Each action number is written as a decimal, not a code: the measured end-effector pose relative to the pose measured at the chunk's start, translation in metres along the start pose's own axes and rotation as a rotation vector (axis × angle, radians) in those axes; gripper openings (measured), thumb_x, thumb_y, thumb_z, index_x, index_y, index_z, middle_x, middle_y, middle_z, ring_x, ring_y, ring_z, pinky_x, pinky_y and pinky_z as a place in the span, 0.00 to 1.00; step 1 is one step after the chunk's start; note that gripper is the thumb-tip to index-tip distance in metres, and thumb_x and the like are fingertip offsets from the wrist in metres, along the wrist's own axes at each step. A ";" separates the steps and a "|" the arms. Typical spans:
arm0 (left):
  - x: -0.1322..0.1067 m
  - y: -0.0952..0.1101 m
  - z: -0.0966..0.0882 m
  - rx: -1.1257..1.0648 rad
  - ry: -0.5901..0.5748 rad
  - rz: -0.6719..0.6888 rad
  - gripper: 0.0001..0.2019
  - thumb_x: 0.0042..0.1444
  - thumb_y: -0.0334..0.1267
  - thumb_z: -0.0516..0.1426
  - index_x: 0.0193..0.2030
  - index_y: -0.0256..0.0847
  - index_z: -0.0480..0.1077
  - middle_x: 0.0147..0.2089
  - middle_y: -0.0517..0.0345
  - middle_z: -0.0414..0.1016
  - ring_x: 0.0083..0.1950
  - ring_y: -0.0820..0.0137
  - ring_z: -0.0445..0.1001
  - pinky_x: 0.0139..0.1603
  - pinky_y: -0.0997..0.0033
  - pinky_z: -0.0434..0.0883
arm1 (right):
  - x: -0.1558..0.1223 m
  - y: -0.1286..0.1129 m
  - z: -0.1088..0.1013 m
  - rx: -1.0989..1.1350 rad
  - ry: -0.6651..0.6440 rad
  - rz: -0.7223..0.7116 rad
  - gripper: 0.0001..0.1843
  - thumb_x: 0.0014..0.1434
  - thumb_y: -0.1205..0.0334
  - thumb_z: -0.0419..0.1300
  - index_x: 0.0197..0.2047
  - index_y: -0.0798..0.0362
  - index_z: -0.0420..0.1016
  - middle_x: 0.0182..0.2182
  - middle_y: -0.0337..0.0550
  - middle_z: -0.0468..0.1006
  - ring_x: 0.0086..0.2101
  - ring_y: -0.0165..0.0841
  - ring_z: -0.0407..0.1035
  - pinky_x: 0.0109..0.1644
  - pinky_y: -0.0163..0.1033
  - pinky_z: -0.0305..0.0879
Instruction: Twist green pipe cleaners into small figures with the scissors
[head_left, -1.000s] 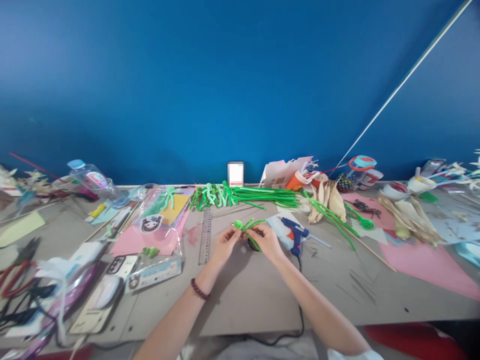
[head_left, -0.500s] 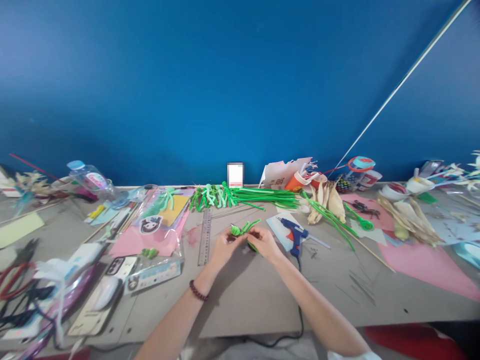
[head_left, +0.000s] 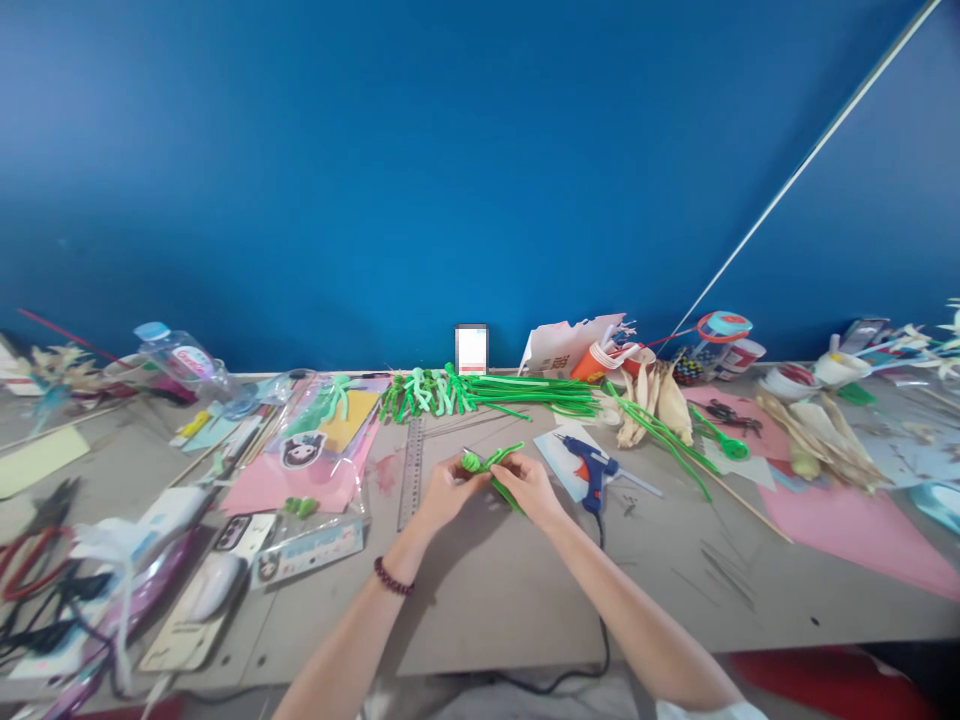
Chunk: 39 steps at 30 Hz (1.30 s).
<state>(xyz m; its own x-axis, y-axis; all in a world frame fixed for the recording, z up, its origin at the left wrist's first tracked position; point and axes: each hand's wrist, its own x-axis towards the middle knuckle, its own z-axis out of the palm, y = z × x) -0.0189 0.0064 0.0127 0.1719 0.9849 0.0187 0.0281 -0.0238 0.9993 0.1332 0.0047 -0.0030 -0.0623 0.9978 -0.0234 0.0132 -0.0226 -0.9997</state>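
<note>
- Left hand: fingers pinch a coiled green pipe cleaner.
- Right hand: fingers pinch its strands.
- Glue gun: lies on the bench, right of the fingers.

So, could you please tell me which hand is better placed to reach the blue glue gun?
The right hand, I'd judge: the glue gun lies just to its right, while the left hand is farther away. Both hands hold the green piece, so the right would probably need to let go first.
</note>
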 end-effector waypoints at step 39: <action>0.003 -0.014 0.003 -0.759 0.010 -0.178 0.09 0.42 0.37 0.66 0.26 0.36 0.71 0.23 0.62 0.72 0.25 0.78 0.69 0.30 0.78 0.66 | -0.006 -0.006 0.008 0.165 -0.082 -0.049 0.16 0.43 0.52 0.66 0.22 0.54 0.68 0.18 0.38 0.69 0.20 0.27 0.61 0.21 0.33 0.55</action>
<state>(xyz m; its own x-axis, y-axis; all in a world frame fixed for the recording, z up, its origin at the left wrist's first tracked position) -0.0158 0.0096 -0.0010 0.2192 0.9646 -0.1468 -0.6278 0.2546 0.7355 0.1260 -0.0016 0.0036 -0.1402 0.9896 0.0313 -0.1557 0.0091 -0.9878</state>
